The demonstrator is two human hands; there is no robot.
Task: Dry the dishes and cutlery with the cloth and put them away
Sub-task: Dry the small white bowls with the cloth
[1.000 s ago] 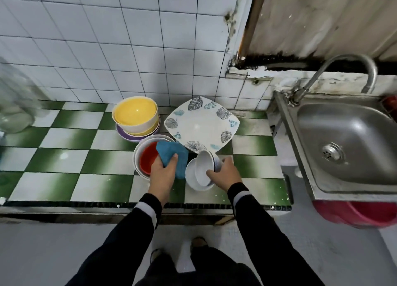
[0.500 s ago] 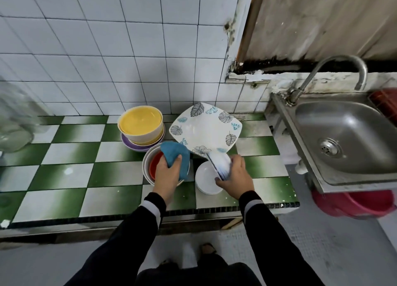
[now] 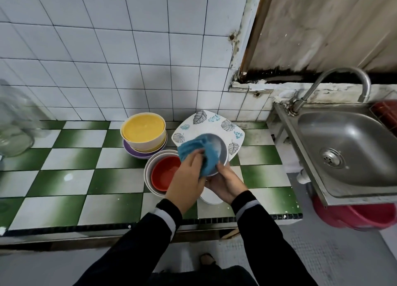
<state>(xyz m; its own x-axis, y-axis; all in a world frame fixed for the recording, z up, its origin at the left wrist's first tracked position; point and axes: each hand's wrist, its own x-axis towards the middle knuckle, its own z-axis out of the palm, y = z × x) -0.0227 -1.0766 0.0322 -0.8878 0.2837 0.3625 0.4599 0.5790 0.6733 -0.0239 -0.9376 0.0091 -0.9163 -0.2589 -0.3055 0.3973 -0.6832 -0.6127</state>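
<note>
My right hand (image 3: 227, 183) holds a small white bowl (image 3: 218, 149) tilted up above the counter, gripping its lower rim. My left hand (image 3: 187, 178) grips the blue cloth (image 3: 197, 150) and presses it inside that bowl. Under my hands another white bowl (image 3: 211, 197) sits on the counter, mostly hidden. A red bowl (image 3: 164, 175) rests inside a white bowl (image 3: 150, 163) just left of my hands. Behind stand a yellow bowl (image 3: 142, 131) stacked on a purple plate (image 3: 133, 151) and a square leaf-patterned plate (image 3: 217, 124).
The green-and-white tiled counter (image 3: 75, 178) stretches left, with a clear glass jar (image 3: 12, 124) at its far left. A steel sink (image 3: 348, 152) with a curved tap (image 3: 343, 81) stands at the right, a red basin (image 3: 354, 214) below it.
My right hand lifted the small white bowl off the counter and tilted it up. My left hand brought the blue cloth from over the red bowl into the held bowl.
</note>
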